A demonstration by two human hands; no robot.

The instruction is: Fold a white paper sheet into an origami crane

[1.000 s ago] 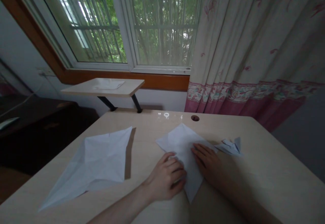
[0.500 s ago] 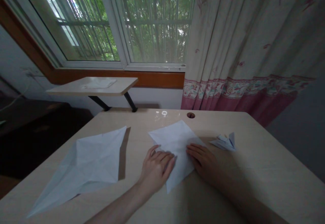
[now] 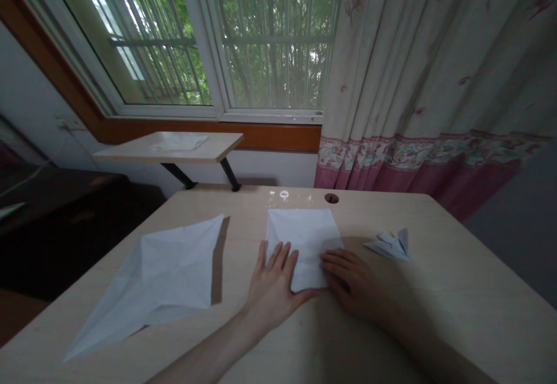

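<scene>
Left hand [image 3: 272, 286] open, pressing white paper [image 3: 304, 230] between and ahead of hands, likely steadying it; right hand [image 3: 354, 282] on right edge, pinch or not, cannot tell. Creased sheet [image 3: 174, 271] left of hands, folded paper [image 3: 395, 247] right, seemingly leaving room.

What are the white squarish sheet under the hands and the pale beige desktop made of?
White squarish sheet: seemingly matt paper, from crisp edges and faint creases. Pale beige desktop: perhaps laminate, slightly glossy, given bright reflections near its back edge.
</scene>
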